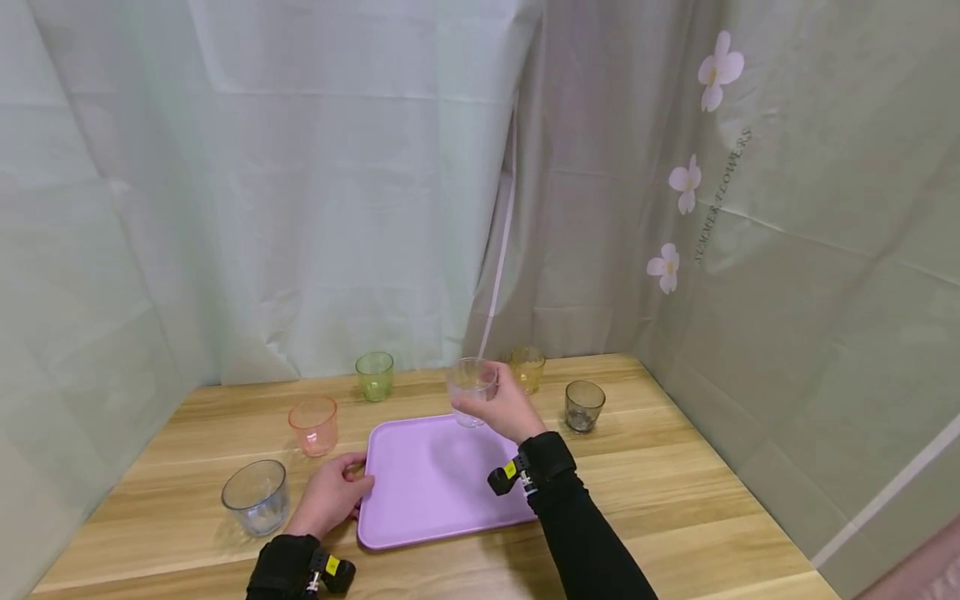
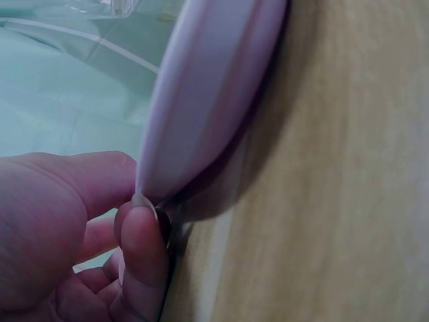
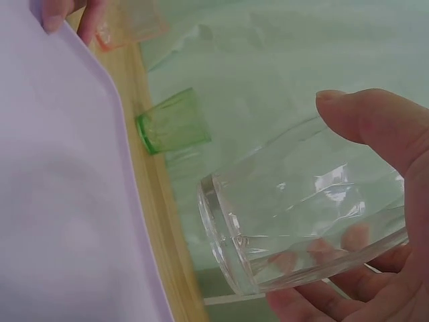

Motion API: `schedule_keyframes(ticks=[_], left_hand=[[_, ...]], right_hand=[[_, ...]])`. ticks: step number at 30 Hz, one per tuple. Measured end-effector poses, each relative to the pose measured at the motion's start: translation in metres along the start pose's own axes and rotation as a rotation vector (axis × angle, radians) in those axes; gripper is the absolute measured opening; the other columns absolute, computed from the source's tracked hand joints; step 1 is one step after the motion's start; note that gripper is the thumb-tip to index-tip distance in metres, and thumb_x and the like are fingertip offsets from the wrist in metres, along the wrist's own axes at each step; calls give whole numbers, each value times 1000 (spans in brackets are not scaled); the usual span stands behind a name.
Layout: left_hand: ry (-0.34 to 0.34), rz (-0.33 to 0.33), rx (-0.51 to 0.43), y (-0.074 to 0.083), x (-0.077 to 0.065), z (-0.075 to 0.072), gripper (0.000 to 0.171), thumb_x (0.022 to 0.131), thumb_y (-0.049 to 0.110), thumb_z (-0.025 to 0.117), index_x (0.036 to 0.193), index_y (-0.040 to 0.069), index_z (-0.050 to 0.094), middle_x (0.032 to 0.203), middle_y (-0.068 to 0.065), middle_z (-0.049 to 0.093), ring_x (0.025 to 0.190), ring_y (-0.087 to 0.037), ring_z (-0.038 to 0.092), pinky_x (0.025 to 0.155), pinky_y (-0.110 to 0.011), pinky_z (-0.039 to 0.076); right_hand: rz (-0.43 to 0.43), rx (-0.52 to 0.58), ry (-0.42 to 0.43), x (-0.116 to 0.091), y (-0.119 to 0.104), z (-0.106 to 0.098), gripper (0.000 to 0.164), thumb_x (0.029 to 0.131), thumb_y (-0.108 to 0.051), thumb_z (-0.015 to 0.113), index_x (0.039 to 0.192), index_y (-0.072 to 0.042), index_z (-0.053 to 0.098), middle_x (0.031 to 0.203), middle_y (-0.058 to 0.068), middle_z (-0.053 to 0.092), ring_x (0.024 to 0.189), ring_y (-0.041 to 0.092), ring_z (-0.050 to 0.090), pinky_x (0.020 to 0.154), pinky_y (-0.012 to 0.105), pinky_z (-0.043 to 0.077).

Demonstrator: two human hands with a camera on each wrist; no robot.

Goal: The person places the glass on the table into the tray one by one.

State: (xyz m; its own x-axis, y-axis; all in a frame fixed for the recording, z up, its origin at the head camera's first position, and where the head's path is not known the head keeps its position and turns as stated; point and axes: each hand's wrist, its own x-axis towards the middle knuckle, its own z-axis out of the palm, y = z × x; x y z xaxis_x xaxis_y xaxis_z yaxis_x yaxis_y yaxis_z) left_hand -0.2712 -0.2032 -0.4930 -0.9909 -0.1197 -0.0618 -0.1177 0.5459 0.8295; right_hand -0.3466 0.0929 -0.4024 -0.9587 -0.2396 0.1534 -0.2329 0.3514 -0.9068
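My right hand [image 1: 506, 406] grips a clear glass [image 1: 471, 385] by its side, over the far edge of a lilac tray [image 1: 427, 479]. The right wrist view shows the thumb on one side of this clear glass [image 3: 301, 208] and the fingers round the other. At the tray's left edge, my left hand [image 1: 330, 493] pinches the rim. Up close in the left wrist view, the thumb and a finger of the left hand [image 2: 100, 221] meet at the tray's rim [image 2: 194, 100].
Left of the tray stand a bluish clear glass [image 1: 257, 497] and a pink glass [image 1: 313, 425]. A green glass [image 1: 375, 376] is behind it. A yellow glass [image 1: 528, 370] and a smoky brown glass [image 1: 584, 406] stand at the right. A curtain [image 1: 360, 208] hangs behind the wooden table [image 1: 675, 500].
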Motion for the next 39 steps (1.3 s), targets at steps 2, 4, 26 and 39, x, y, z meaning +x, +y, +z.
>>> schedule_keyframes(ticks=[2,4,26,39], left_hand=[[3,-11,1,0,-1,0,55,101,9,71,150,-10,57,86,-9,57,64,-19,64,57,-31,57],[-1,-17,5,0,-1,0,55,101,10,71,150,-10,57,86,-9,57,65,-19,64,57,-31,57],[-7,-23,-1,5,-3,-2,55,101,9,71,151,-9,57,86,-10,57,66,-19,64,59,-32,57],[-11,-31,-7,5,-3,-2,54,102,10,70,151,-9,56,86,-9,58,67,-19,64,60,-32,58]], right_hand=[[-1,3,-8,1,1,3,94,91,-35,89,164,-3,38,157,19,52,140,38,57,111,54,53],[2,-1,-9,2,1,6,94,91,-36,89,164,-3,38,157,18,53,140,39,57,111,54,53],[15,70,-21,4,7,38,88,89,-33,89,159,-4,43,156,21,55,141,40,57,117,55,49],[13,57,-32,5,7,55,89,89,-35,90,158,-3,44,155,23,55,136,38,59,113,55,51]])
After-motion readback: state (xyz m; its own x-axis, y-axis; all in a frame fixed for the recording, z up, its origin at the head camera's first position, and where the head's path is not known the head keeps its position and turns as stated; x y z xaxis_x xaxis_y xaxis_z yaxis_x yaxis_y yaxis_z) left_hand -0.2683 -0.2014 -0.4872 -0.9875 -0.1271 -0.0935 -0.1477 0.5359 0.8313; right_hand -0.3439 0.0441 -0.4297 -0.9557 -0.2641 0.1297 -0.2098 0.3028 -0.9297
